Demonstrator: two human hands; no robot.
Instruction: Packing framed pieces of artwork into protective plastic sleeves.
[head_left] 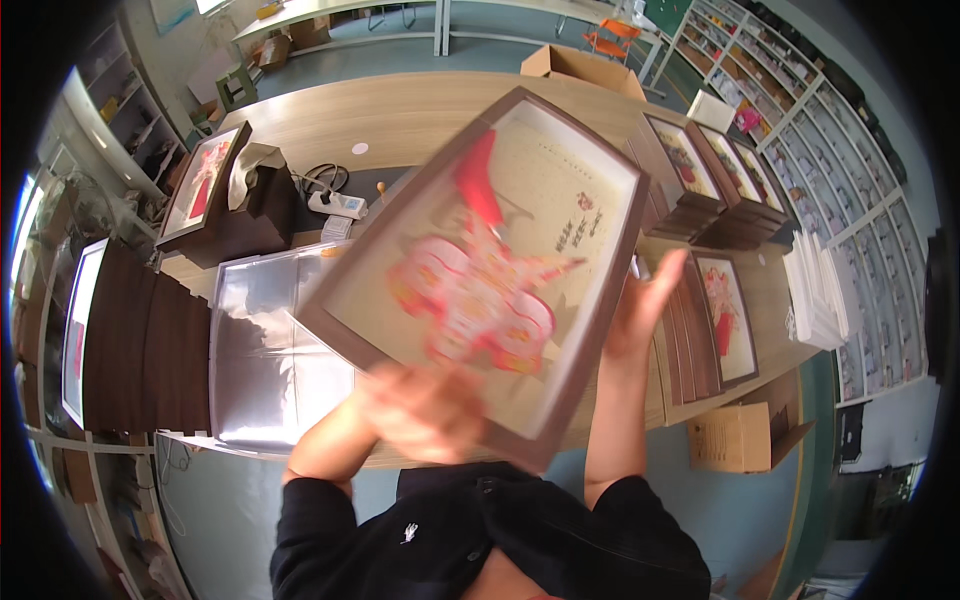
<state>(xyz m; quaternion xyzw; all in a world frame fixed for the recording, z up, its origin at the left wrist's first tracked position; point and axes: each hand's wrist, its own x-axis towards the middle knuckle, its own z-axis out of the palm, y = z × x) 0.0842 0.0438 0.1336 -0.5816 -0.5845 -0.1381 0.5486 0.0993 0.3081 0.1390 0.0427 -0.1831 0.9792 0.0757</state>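
A brown-edged picture frame (470,280) is tilted up in front of me, slightly blurred. Behind its glass lie a pink-and-white butterfly-like cutout, a red strip and dark lettering on a beige ground. My right hand (645,305) holds the frame at its right side, thumb stretched upward and the other fingers mostly hidden behind the edge. Something small and pale shows by those fingers; I cannot make out what. My left hand (425,410) is over the frame's lower left border, smeared by motion, its fingers unclear.
A silvery sheet-covered surface (265,350) lies at left, beside a tall stack of dark frames (150,340). More frames (205,185) stand beyond it, near a white power strip (337,204). At right are stacked frames (725,315), white panels (815,290) and a cardboard box (730,440) below.
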